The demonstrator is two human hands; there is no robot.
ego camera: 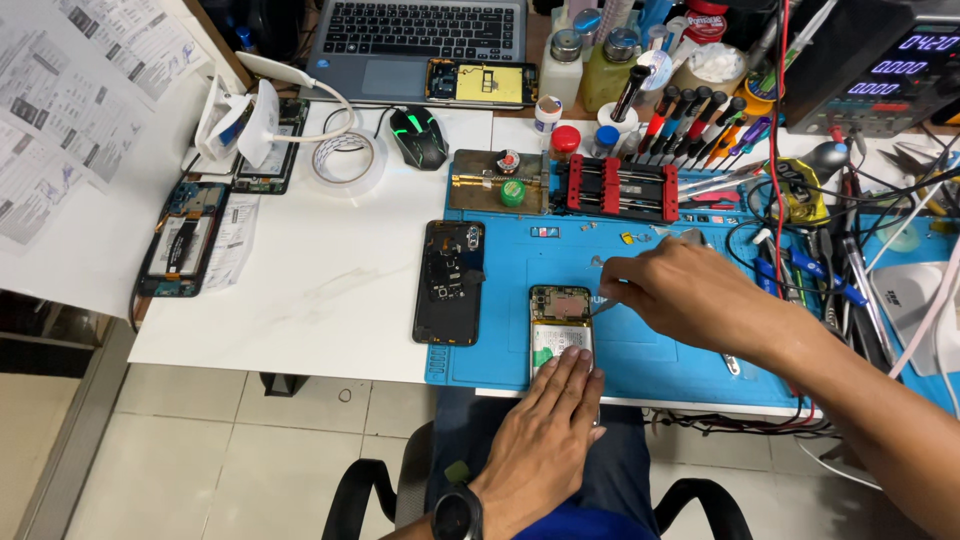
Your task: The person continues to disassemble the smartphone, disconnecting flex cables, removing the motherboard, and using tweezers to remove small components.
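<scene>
Head view: the opened phone (561,325) on the blue mat (660,350) is pinned flat by the open left hand (545,430); tweezers (604,306) are pinched in the right hand (680,290). Steady pressure is advised.

The blue work mat (640,350) looks like matt, smooth rubber. The opened phone (561,320) shows bare metal shields and a glossy battery label. The black back cover (450,283) is dull plastic. The tabletop (320,280) is smooth white, faintly veined like marble. The tape roll (349,160) is shiny clear plastic; the floor tiles (200,450) gleam softly.
</scene>
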